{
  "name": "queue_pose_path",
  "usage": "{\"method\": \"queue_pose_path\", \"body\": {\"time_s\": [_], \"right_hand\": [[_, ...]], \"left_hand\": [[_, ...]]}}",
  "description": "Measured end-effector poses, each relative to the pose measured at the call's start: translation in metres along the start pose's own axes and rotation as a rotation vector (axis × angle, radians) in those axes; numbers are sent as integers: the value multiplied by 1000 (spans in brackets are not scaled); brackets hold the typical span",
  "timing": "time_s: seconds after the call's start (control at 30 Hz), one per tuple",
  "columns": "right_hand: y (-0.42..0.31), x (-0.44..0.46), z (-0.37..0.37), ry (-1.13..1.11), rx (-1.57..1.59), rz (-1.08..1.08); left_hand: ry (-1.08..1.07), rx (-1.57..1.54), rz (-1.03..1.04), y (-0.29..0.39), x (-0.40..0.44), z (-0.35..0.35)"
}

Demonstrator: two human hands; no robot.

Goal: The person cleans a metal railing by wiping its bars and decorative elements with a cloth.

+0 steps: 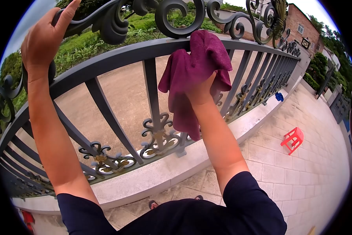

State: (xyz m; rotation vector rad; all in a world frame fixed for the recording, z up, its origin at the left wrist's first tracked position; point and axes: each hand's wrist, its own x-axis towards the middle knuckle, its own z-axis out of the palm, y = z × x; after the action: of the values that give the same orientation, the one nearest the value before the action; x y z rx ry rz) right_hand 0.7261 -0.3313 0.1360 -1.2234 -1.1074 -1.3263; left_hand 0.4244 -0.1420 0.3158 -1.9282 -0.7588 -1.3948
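Clock directions are from centre of view, 12 at top. Left hand at 10 o'clock, raised; fingers curled around the dark scrollwork that crowns the fence. Right hand just past 12, close to centre; gripping a purple cloth, fingers mostly buried in its folds, so their exact closure cannot be read. Cloth lies against the grey top rail, bunched at its upper end, with loose corners hanging below the rail toward 6.

Fence: upright bars below the rail; curled ornaments with gold-toned parts at their feet. Base is a pale low wall, sweeping from 8 o'clock up toward 2. Wearer's dark sleeves show at 5 and 7; sandalled feet near 6, on light paving.

Surroundings: red stool upright on the paving, just past 3. Blue item on the low wall, shortly before 3; kind unclear. Brick building at 2.

Lettering check: dark sign near the building, at 2, bears light marks; too small to read.
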Motion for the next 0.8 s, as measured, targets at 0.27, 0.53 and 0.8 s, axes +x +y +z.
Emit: {"method": "queue_pose_path", "body": {"time_s": [0.27,0.53,0.8], "right_hand": [[-39,-10,9,-128,487,223],[-92,26,44,-68,352,-164],[-12,-5,17,-176,393,-163]], "left_hand": [[105,-42,9,14,-2,-6],[49,-23,-54,14,-2,-6],[84,-44,-25,22,-2,-15]]}}
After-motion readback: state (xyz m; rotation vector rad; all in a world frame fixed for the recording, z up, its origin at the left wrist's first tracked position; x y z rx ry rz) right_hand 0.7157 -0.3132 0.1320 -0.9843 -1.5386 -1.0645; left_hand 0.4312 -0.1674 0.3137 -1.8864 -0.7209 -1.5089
